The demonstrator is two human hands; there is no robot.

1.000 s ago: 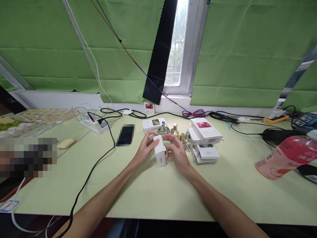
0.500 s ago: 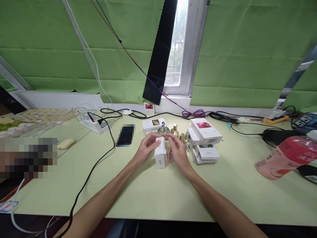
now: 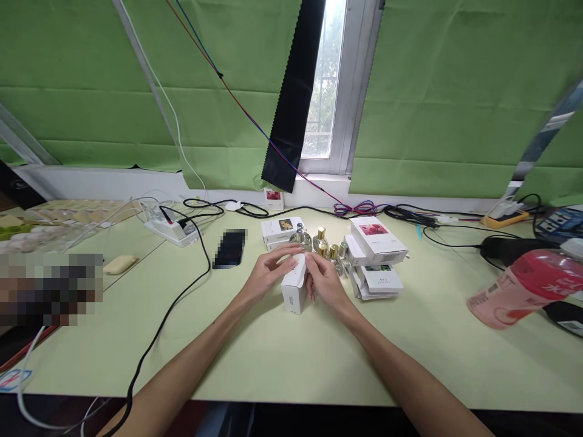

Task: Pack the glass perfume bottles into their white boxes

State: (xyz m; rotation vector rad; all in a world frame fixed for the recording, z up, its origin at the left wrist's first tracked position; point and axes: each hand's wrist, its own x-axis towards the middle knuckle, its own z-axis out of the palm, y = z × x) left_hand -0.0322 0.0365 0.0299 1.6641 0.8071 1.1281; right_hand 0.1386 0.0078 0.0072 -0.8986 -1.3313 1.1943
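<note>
A small white carton (image 3: 293, 292) stands upright on the pale green table, held between both hands. My left hand (image 3: 272, 267) is closed on its left and far side, the thumb lying on top. My right hand (image 3: 324, 276) grips the right side, with thumb and index finger at the upper right edge. Just behind the hands stand several glass perfume bottles (image 3: 321, 240) with gold or silver caps. To their right is a stack of white boxes (image 3: 376, 238), the top one printed with pink flowers. Another white box (image 3: 280, 229) lies behind my left hand.
A black phone (image 3: 231, 247) and a white power strip (image 3: 170, 229) lie to the left, with a black cable (image 3: 175, 300) running to the front edge. A pink bottle (image 3: 519, 288) lies at the right. Cables and a small box (image 3: 274, 198) line the wall.
The carton has turned and tilted slightly. My right thumb and fingers have moved left onto its top edge, uncovering more of the bottles behind.
</note>
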